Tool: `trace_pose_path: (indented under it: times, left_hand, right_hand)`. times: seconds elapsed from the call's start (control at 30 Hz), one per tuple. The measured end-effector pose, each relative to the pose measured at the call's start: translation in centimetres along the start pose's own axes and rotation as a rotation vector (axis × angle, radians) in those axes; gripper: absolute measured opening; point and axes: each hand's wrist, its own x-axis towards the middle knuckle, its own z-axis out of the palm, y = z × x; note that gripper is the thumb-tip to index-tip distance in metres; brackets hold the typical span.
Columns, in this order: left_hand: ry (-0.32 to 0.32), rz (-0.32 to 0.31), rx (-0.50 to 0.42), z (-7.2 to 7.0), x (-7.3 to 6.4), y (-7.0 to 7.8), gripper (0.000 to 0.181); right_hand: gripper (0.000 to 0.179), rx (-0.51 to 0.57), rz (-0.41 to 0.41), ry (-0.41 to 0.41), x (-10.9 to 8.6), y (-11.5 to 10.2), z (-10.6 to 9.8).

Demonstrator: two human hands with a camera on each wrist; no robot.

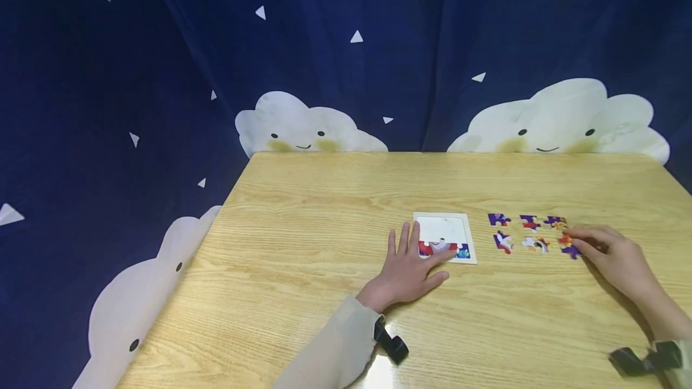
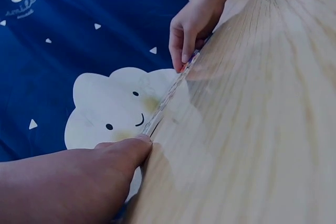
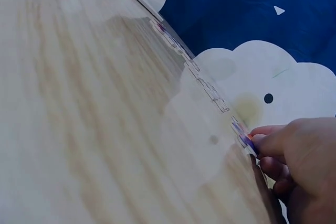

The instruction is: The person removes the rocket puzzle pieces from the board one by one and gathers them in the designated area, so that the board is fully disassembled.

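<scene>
My left hand (image 1: 408, 272) lies with fingers spread over the lower left of a white puzzle tray (image 1: 470, 236), a fingertip on the row of coloured pieces (image 1: 424, 248) along its bottom. The upper part of the tray shows a plain white base. To the right, my right hand (image 1: 622, 263) pinches an orange and purple puzzle piece (image 1: 570, 251) between thumb and forefinger, at table level. The right wrist view shows this piece (image 3: 241, 136) edge-on by the fingertips. Beside it lie loose pieces, among them a white one (image 1: 535, 244) and a purple one (image 1: 498, 220).
All of this sits on a light wooden table (image 1: 303, 221). A dark blue curtain (image 1: 400, 65) with white clouds and triangles hangs behind it and along the left. Black straps (image 1: 391, 343) circle both wrists.
</scene>
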Motion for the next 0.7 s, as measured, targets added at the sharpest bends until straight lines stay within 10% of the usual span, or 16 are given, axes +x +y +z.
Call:
trace_pose_path:
  times: [0.4,0.7]
  left_hand:
    - [0.011,0.005,0.031,-0.2,0.0,0.0,0.044]
    - [0.046,0.010,0.043,-0.5,-0.1,0.1,0.048]
  right_hand:
    - [0.023,-0.020,-0.027,0.016,0.2,-0.2,0.1]
    - [0.023,0.070,-0.014,0.199,0.0,-1.6,-0.3]
